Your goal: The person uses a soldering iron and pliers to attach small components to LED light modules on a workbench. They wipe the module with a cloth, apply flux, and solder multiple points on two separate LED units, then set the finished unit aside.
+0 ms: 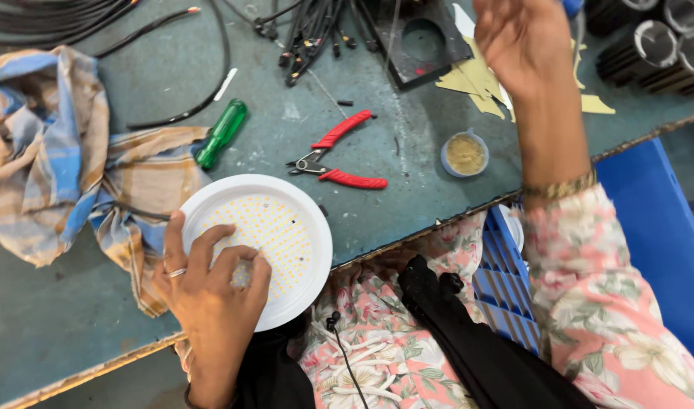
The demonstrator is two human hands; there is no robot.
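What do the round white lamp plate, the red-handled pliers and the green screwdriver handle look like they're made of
Round lamp plate: apparently matte white plastic rim, board dotted with yellow chips. Pliers: glossy red grips, likely plastic or rubber, over dull metal jaws. Screwdriver handle: translucent green plastic, seemingly.

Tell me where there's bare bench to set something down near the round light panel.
Bare bench lies left of the left hand, below the checked cloth. Another patch sits between red pliers and small dish. The cables up top are crowded.

white round lamp (275, 227) dotted yellow, red-handled pliers (339, 155), green screwdriver (222, 132), checked blue-orange cloth (51, 144)
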